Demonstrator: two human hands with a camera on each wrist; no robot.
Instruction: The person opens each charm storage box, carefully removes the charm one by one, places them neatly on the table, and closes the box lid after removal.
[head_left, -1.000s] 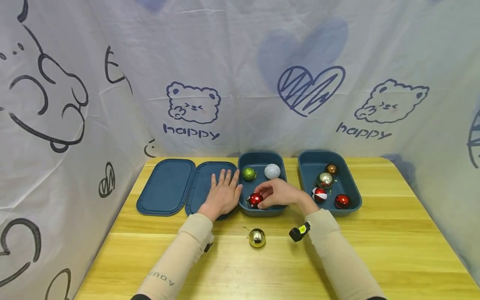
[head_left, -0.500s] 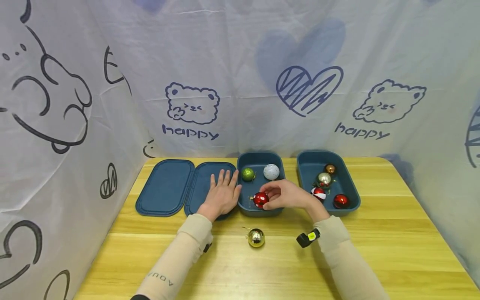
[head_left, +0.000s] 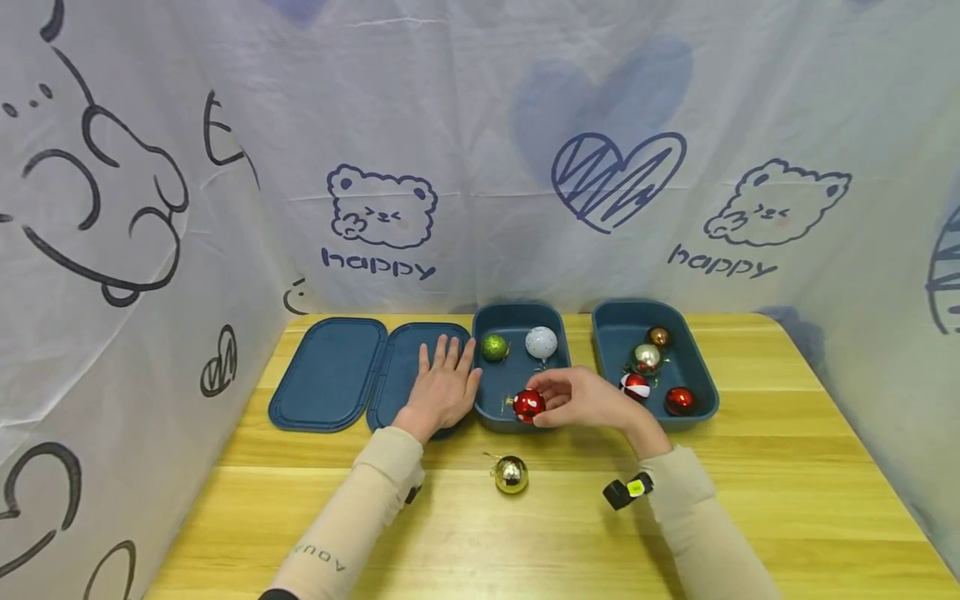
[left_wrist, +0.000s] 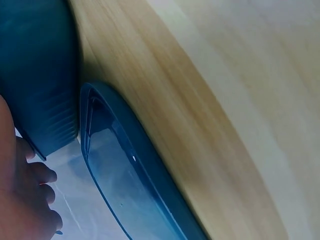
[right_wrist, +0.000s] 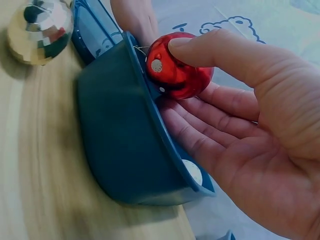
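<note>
My right hand (head_left: 592,402) pinches a shiny red Christmas bauble (right_wrist: 175,75) with white dots between thumb and fingers. It holds the bauble at the front of the left blue bin (head_left: 491,385), level with the rim in the right wrist view. A glittery green bauble (head_left: 494,347) and a speckled white one (head_left: 541,342) lie farther back in that bin. My left hand (head_left: 444,392) is spread flat over a blue lid (head_left: 405,360), thumb beside the bin's left wall. A faceted gold bauble (head_left: 512,474) lies on the table in front of the bin.
A second blue bin (head_left: 701,362) to the right holds several baubles, among them a red one (head_left: 680,401) and a red-and-white one (head_left: 635,386). Another blue lid (head_left: 327,375) lies at the far left. A printed cloth (head_left: 510,233) hangs behind the table.
My right hand has moved a little to the right and toward me, bringing the red bauble from the bin's front left toward its front middle. My left hand stays put.
</note>
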